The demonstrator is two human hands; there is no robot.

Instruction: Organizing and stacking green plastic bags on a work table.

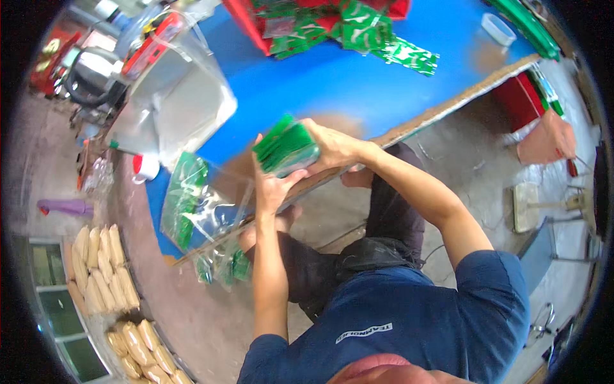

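Observation:
A bundle of green packets (286, 146) is gripped between my two hands above the near edge of the blue table. My left hand (272, 190) closes on its left and lower side, thumb across the bottom. From the right, my right hand (331, 147) wraps its side and near corner. Beside my left forearm, a clear plastic bag (220, 195) with green packets in it lies over the table's edge. Further off, loose green-and-white packets (364, 32) spill from a red bin (248, 29).
A translucent white tub (185, 109) stands on the left, with a red-and-white cup (147, 168) and a metal kettle (96, 70) nearby. A small clear dish (497, 30) sits at the far right of the blue table (268, 83). Filled tan bags (102, 269) lie at lower left.

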